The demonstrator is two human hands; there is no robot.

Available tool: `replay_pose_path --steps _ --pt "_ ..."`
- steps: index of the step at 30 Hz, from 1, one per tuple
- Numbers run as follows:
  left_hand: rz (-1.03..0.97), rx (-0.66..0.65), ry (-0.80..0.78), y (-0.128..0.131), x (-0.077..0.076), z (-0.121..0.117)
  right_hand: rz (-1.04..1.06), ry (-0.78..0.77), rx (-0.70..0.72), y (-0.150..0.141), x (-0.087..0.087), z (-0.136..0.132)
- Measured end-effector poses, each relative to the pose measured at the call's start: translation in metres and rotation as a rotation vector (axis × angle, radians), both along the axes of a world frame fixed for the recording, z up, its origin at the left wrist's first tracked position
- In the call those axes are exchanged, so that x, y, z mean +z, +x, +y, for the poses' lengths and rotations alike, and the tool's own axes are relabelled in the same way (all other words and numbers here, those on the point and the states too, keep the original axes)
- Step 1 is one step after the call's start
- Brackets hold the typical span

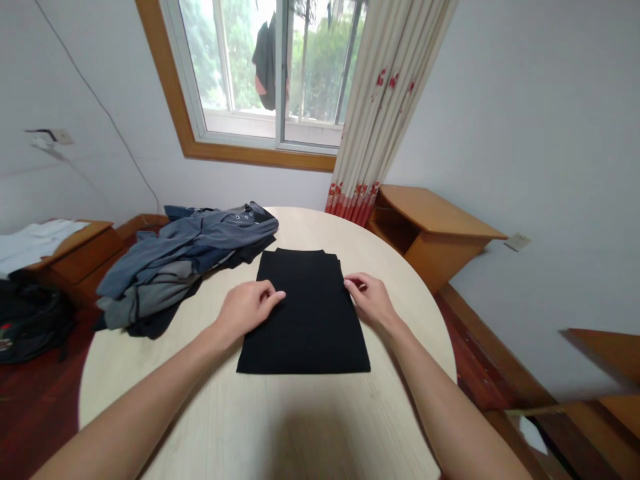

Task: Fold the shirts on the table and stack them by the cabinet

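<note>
A folded black garment [307, 320] lies flat on the round, pale wooden table [310, 427]; its exact kind does not show. My left hand [250, 308] is at its left edge, fingers curled and the thumb stretched over the cloth. On the opposite side, my right hand [369, 298] pinches the right edge between thumb and fingertips. The far end of the garment is narrower and slightly stepped, while the near edge is straight.
A heap of grey, navy and black clothes [185, 260] lies at the table's left rear. A wooden desk [435, 213] stands beyond the right rim, near the curtain [385, 100]. To the left are a wooden cabinet [80, 253] and a black bag [30, 320].
</note>
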State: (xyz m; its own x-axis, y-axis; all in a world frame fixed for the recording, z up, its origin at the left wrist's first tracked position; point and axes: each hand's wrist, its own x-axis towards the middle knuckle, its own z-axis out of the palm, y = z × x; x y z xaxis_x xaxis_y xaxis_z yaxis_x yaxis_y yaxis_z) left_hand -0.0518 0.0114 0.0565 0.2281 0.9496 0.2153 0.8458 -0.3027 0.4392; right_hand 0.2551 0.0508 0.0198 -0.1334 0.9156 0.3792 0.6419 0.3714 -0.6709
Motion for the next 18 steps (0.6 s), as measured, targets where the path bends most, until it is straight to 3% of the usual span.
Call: replay_pose_path --steps 3,6,9,12,18 --pt "0.076 -0.191 0.088 0.02 -0.015 -0.008 -0.143 0.201 0.06 -0.028 -0.003 0.0" --pt "0.168 -0.22 0.044 0.023 -0.037 -0.004 -0.357 0.075 0.19 -0.045 -0.008 -0.001" --pt "0.22 -0.214 -0.026 0.017 -0.05 0.004 -0.493 -0.122 0.184 -0.045 -0.016 0.003" --pt "0.206 -0.25 -0.065 0.008 -0.053 0.01 -0.508 -0.206 0.145 -0.033 -0.021 0.012" --pt "0.123 -0.284 -0.195 -0.024 -0.051 0.028 -0.465 -0.214 0.1 -0.014 -0.028 0.031"
